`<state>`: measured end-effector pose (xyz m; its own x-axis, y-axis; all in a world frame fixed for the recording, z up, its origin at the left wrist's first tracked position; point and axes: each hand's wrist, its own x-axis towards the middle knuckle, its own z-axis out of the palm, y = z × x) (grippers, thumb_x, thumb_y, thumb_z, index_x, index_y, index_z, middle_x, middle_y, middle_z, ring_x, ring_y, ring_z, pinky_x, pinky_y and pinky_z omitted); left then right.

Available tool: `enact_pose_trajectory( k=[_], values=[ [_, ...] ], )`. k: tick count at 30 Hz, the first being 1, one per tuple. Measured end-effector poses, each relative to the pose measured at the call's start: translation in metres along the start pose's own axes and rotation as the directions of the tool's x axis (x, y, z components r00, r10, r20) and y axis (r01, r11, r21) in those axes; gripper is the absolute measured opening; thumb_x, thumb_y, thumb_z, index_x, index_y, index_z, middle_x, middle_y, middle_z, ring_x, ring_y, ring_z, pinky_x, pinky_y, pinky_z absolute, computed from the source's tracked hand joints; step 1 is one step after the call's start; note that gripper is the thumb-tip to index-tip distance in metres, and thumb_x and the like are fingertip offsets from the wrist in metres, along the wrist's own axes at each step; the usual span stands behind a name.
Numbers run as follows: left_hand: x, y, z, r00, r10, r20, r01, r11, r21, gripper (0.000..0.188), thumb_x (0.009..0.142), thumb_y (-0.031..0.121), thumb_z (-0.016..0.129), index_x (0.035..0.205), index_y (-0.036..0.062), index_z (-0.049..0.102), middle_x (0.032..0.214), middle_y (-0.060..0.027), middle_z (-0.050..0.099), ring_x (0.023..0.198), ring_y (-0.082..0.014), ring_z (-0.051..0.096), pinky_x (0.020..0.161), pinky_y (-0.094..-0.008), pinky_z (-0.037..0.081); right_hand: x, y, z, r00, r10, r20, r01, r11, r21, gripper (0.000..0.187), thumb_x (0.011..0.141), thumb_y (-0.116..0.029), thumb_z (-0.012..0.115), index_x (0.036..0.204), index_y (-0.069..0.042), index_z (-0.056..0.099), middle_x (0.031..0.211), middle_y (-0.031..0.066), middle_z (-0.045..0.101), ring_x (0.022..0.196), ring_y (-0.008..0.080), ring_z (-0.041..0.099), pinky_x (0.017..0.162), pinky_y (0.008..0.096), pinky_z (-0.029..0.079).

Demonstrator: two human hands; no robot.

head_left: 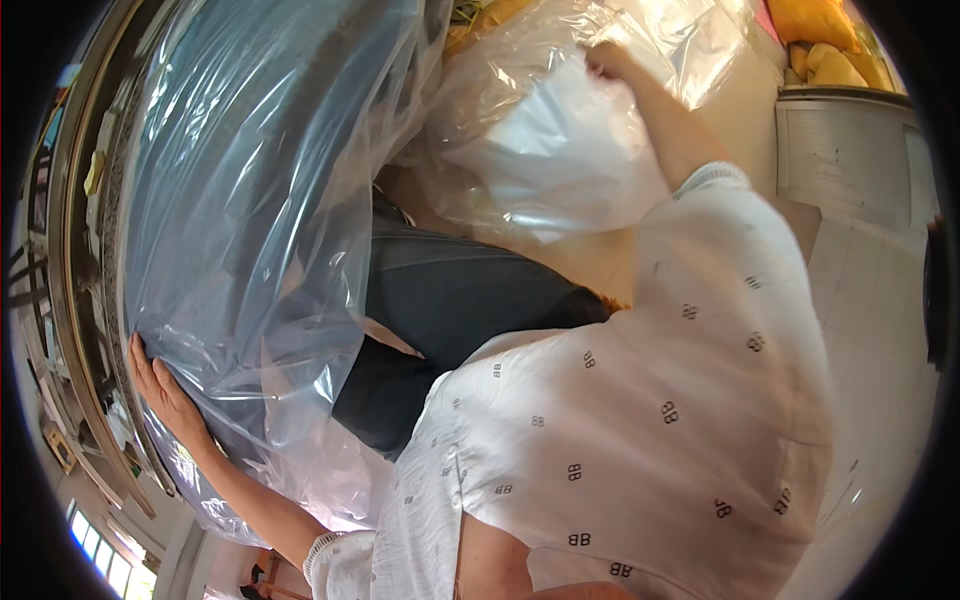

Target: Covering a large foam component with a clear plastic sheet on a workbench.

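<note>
A large sheet of clear plastic film (260, 180) drapes down the left side, creased and shiny, over something dark that shows through it. My left hand (168, 395) lies flat on the film's left edge with the fingers stretched out. Far off at the upper right, my right hand (610, 62) is closed on a crumpled plastic bag (575, 150), whitish in the middle and clear around it. The fingertips of that hand are partly hidden in the folds.
A metal-edged frame or table rim (70, 230) curves along the left, beside the film. Yellow and tan bundles (835, 60) sit on a pale cabinet (850, 150) at the upper right. My dark-trousered legs (470, 285) are between the film and the bag.
</note>
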<state>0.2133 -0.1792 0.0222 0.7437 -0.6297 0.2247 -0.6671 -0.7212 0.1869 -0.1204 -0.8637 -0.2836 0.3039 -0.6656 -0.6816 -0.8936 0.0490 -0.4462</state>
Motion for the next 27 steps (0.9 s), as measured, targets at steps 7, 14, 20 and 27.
enact_pose_trajectory(
  k=[7, 14, 20, 27],
  values=[
    [0.017, -0.004, 0.004, 0.996, 0.083, -0.015, -0.083, 0.997, 0.004, 0.041, 0.094, 0.025, 0.034, 0.127, 0.0024, 0.043, 0.131, -0.0146, 0.041, 0.122, -0.0275, 0.036, 0.102, -0.0345, 0.024, -0.078, 0.078, 0.075, 0.787, -0.116, -0.606, -0.093, 0.949, -0.303, 0.045, 0.08, -0.044, 0.053, 0.084, -0.001, 0.063, 0.069, 0.0108, 0.064, 0.062, 0.0248, 0.064, 0.063, 0.0356, 0.049],
    [0.015, -0.007, 0.0, 0.993, 0.105, -0.058, -0.101, 0.993, 0.054, 0.039, 0.094, 0.024, 0.037, 0.125, 0.0026, 0.045, 0.128, -0.0145, 0.044, 0.121, -0.0273, 0.038, 0.101, -0.0338, 0.026, -0.127, 0.149, 0.039, 0.909, 0.381, -0.169, 0.02, 0.364, 0.931, 0.02, 0.08, -0.016, 0.047, 0.087, 0.0, 0.057, 0.09, 0.0179, 0.062, 0.076, 0.0195, 0.062, 0.059, 0.0333, 0.049],
    [0.014, -0.031, 0.006, 0.982, 0.16, -0.101, -0.157, 0.987, 0.042, 0.036, 0.093, 0.021, 0.04, 0.123, 0.0024, 0.047, 0.124, -0.015, 0.047, 0.118, -0.0283, 0.041, 0.099, -0.0346, 0.029, -0.173, 0.294, -0.066, 0.784, 0.552, -0.284, 0.453, -0.195, 0.87, 0.01, 0.084, -0.021, 0.048, 0.079, -0.013, 0.051, 0.054, 0.0017, 0.045, 0.045, 0.0157, 0.042, 0.037, 0.0292, 0.029],
    [0.028, 0.13, 0.002, 0.951, 0.131, -0.282, -0.228, 0.909, -0.349, 0.033, 0.088, 0.007, 0.05, 0.121, 0.0029, 0.049, 0.118, -0.0124, 0.051, 0.107, -0.0233, 0.051, 0.087, -0.0315, 0.041, -0.324, 0.053, -0.046, 0.894, -0.215, -0.393, 0.402, -0.002, 0.916, 0.024, 0.088, -0.026, 0.055, 0.067, -0.021, 0.043, 0.053, -0.0103, 0.032, 0.044, 0.0018, 0.03, 0.039, 0.0176, 0.021]
  ],
)
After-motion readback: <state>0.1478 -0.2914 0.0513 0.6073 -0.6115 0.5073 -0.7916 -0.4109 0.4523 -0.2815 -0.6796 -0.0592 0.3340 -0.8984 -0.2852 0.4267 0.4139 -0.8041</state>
